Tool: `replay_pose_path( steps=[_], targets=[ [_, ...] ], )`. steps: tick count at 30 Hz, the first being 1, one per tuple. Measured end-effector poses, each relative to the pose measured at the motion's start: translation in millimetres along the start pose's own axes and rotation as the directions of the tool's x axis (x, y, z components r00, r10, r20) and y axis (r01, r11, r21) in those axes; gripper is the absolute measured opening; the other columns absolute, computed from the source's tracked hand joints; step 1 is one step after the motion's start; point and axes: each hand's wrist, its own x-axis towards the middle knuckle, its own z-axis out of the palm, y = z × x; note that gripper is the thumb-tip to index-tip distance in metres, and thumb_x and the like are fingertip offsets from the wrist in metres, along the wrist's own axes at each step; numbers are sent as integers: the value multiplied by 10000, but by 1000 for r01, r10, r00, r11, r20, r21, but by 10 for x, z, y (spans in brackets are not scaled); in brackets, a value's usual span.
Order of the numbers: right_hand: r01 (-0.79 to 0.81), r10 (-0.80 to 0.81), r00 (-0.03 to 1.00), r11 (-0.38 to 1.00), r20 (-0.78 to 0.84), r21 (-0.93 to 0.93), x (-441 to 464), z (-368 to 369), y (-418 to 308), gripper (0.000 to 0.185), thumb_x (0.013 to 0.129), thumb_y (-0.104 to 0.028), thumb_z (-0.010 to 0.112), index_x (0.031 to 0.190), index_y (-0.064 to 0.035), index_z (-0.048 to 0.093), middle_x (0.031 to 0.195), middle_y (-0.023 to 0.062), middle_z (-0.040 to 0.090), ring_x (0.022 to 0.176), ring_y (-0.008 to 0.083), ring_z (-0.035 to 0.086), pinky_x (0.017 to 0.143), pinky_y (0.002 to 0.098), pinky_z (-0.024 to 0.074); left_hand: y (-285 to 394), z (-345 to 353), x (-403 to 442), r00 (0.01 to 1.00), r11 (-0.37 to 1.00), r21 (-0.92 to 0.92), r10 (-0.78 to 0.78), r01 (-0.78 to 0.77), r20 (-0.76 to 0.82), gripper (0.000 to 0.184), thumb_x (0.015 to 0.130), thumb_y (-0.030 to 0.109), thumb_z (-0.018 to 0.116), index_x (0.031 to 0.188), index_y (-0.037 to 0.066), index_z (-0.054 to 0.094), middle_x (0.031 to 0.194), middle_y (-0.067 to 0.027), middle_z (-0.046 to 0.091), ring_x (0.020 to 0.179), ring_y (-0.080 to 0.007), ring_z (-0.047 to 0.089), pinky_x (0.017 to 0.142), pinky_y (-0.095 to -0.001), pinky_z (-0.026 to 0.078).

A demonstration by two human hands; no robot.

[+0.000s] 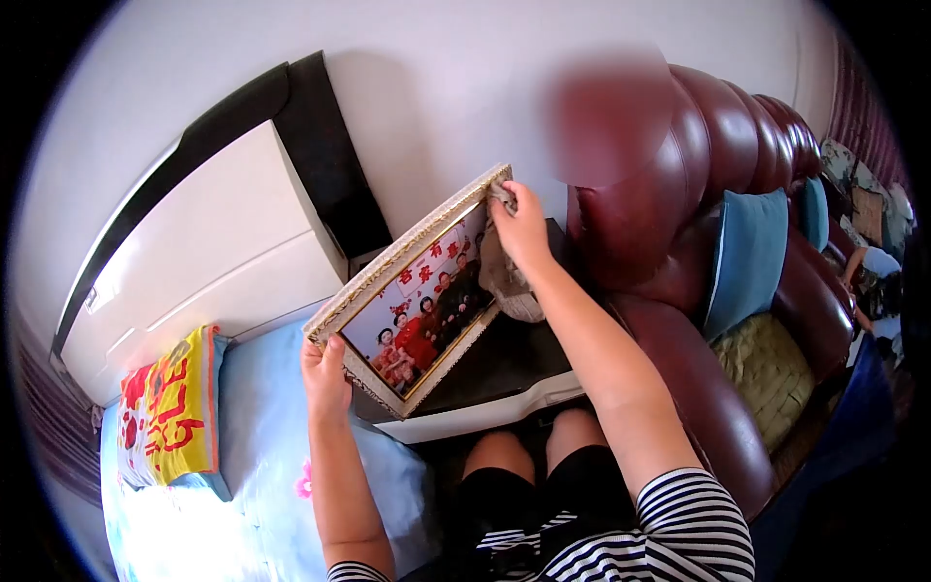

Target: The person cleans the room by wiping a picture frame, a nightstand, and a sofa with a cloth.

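A framed group photo (pixel 427 310) with a wide, pale ornate frame is held up tilted in front of me. My left hand (pixel 326 376) grips its lower left corner, thumb on the front edge. At the upper right corner, my right hand (pixel 520 221) is closed on a crumpled grey-beige cloth (pixel 512 281), which hangs down over the frame's right side. The cloth touches the frame's edge there. Behind and below the frame is a dark-topped nightstand (pixel 524 354) with a white front edge.
On the left, a bed (pixel 262 417) with light blue bedding carries a yellow and red pillow (pixel 179 407) by its white headboard (pixel 204 242). A dark red leather sofa (pixel 669 359) with a blue cushion (pixel 747 254) stands right. Another person (pixel 878 281) is partly visible far right.
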Motion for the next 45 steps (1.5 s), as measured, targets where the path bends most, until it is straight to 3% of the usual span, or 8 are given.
replay_pose_path(
  steps=[14,17,20,25,29,34,38,45],
  targets=[
    [255,-287,952,935,106,245,-937,436,-933,326,738,-4,647,1030,-28,503,1018,147,516,884,305,564,755,347,471,-48,-130,65,997,998,-3,-59,59,-47,415,858,279,643,1173,42,514,1109,-46,593,1036,-132,527,909,-303,403],
    [257,-331,919,915,213,312,-1149,480,-1145,327,727,-13,641,1026,-48,513,1036,148,518,894,326,569,722,357,488,-131,-201,99,994,999,26,-33,36,-100,326,914,228,554,1180,47,496,1124,-76,586,1019,-201,572,869,-349,484],
    [343,-450,837,875,311,343,-1309,464,-1322,342,729,-65,654,1049,-97,538,1043,94,524,881,295,581,707,357,500,35,75,60,992,996,-60,-68,62,-110,342,891,252,596,1147,41,512,1092,-59,593,978,-162,575,840,-304,477],
    [459,-530,800,843,281,281,-1148,405,-1170,334,729,-95,677,1032,-112,538,1028,72,526,788,254,609,640,334,514,-77,-51,138,991,999,-21,-49,47,-122,310,958,207,446,1216,36,447,1152,-110,556,1017,-228,573,865,-373,497],
    [393,-420,883,906,210,161,-883,253,-906,298,750,-108,675,1004,-101,520,999,83,531,662,224,617,535,291,515,-113,-130,164,992,998,-36,-45,41,-120,305,937,219,503,1172,25,492,1145,-103,568,1007,-225,576,871,-380,487],
    [137,-139,990,986,16,94,-440,35,-439,244,784,-68,614,1007,-11,534,979,130,553,972,258,560,783,337,462,-134,-224,191,999,999,-19,-28,28,-34,350,915,267,548,1168,29,499,1146,-102,573,1010,-220,574,870,-376,482],
    [-79,103,980,987,-171,142,-37,-91,-3,279,812,-122,611,1049,9,545,1015,156,586,940,240,575,828,321,449,-82,-232,188,997,998,-25,-49,50,57,388,900,302,572,1167,30,504,1146,-94,577,1016,-217,572,874,-375,477],
    [-62,75,989,993,-124,103,-139,-15,-153,283,824,-158,605,1053,-9,533,1025,163,549,954,287,548,824,356,440,-113,-227,202,998,999,-45,-17,20,63,429,894,320,577,1196,29,487,1163,-93,570,1039,-224,564,900,-376,464]
  ],
)
